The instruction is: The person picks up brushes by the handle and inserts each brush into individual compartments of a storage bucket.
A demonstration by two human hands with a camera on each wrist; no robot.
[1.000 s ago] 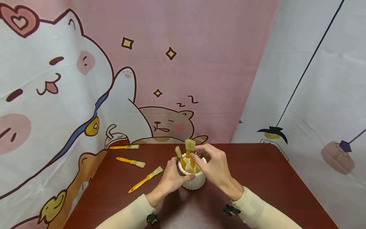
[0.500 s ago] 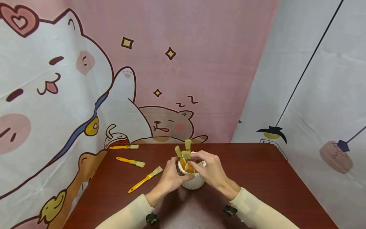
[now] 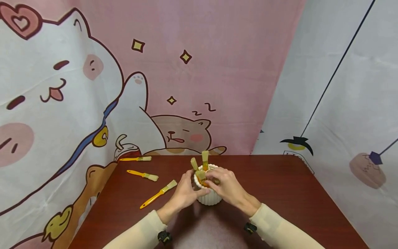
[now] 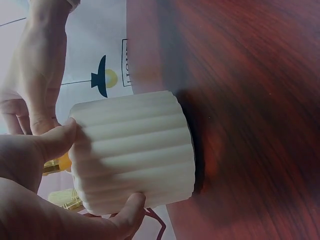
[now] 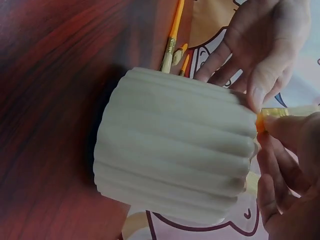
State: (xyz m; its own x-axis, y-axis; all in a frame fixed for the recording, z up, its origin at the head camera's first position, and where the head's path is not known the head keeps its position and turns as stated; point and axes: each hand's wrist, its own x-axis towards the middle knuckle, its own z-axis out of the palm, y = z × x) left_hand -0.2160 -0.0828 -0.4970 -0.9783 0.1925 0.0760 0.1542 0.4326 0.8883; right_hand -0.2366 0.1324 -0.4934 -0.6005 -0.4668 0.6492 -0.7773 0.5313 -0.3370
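Note:
A white ribbed pot (image 3: 209,199) stands on the table near its middle. My left hand (image 3: 183,195) holds its left side, thumb at the front of the rim, and the left wrist view shows the fingers against the ribbed wall (image 4: 135,155). My right hand (image 3: 228,186) is over the rim, its thumb and fingers pinching the orange handle of a paintbrush (image 3: 201,175) that leans inside the pot. Two more paintbrushes stand in the pot with bristles up: one at the left (image 3: 194,163), one at the back (image 3: 205,156). The pot and hands hide the lower handles.
Three yellow-handled paintbrushes lie left of the pot: a near one (image 3: 159,194), a middle one (image 3: 143,175) and one by the back edge (image 3: 135,159). The table (image 3: 280,200) is dark red-brown. A cartoon-printed cloth (image 3: 233,69) hangs behind it.
The paintbrush in my right hand has moved slightly left and sunk lower into the pot. The right hand has followed it left and down. My left hand keeps its place on the pot.

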